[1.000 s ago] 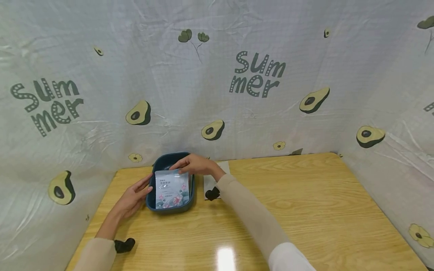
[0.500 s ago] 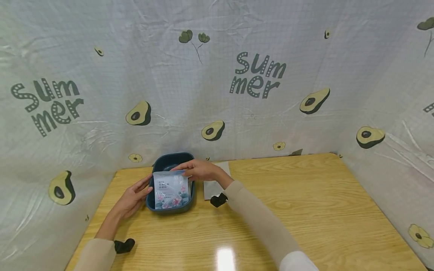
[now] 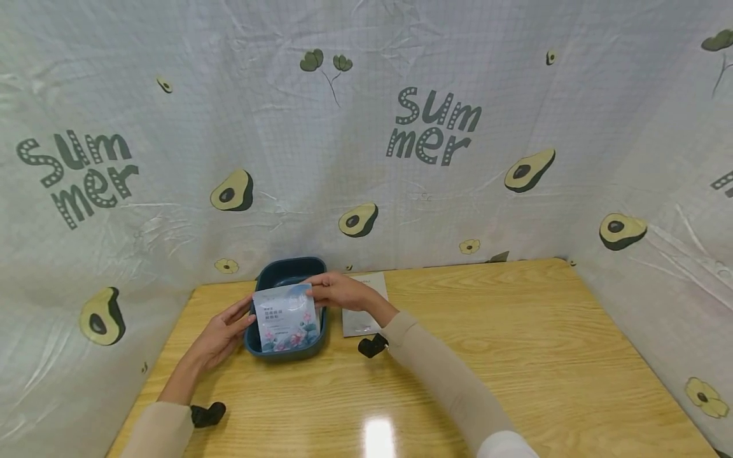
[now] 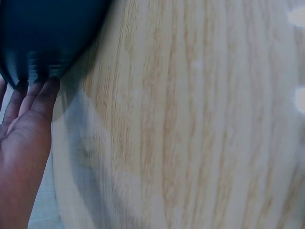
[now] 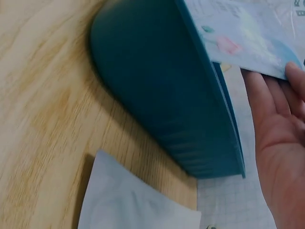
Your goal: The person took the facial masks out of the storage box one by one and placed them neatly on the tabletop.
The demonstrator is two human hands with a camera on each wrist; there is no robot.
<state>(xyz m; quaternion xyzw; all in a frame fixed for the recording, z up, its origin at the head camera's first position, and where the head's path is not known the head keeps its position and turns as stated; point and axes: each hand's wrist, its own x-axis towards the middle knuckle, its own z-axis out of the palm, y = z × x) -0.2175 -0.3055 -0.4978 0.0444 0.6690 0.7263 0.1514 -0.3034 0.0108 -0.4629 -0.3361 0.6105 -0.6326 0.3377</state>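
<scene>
"Where did we hold the packet [image 3: 286, 321]?"
"At the tub [image 5: 147, 81]'s mouth, our right hand [image 3: 346, 294] pinching its corner from the tub's right."
"Our left hand [image 3: 222, 332]?"
"Straight-fingered against the tub's left side."

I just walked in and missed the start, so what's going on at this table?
A person's right hand pinches the upper right corner of a flowered packet at the opening of a dark blue bin. The left hand touches the bin's side. Another packet, flat and pale, lies on the wooden table right of the bin.
</scene>
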